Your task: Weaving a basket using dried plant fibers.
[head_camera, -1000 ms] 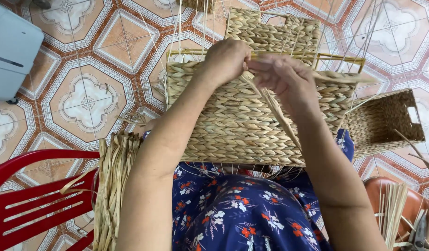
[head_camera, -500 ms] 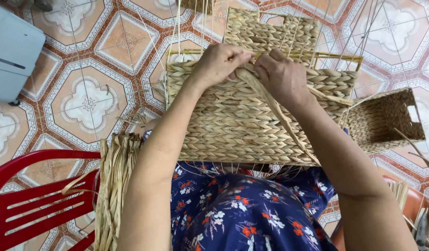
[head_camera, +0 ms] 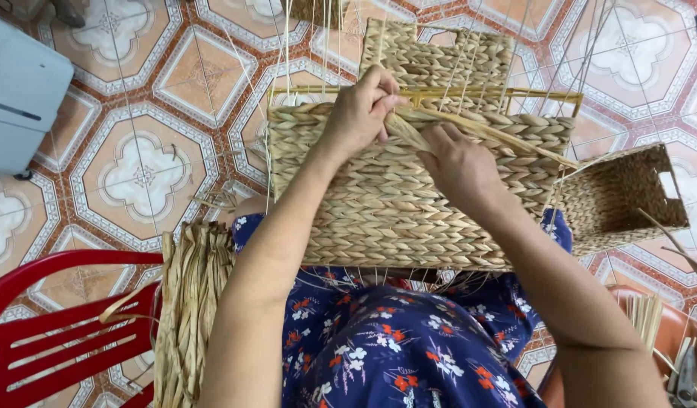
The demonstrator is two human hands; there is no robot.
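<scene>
A half-woven straw basket [head_camera: 378,204] rests on my lap, its woven side facing me and thin upright strings rising from its top edge. My left hand [head_camera: 361,113] grips a twisted straw strand [head_camera: 484,130] at the basket's top rim. My right hand [head_camera: 460,162] presses on the woven wall just below, fingers on the same strand. The strand runs off to the right along the rim.
A small finished woven basket [head_camera: 624,198] lies on its side at the right. A bundle of dried straw [head_camera: 191,302] hangs beside a red plastic chair [head_camera: 54,332] at lower left. A grey-white box [head_camera: 20,94] stands on the patterned tile floor [head_camera: 144,174].
My right hand has slid down from the rim onto the woven wall. The left hand stays at the rim, and the strand now stretches out to the right.
</scene>
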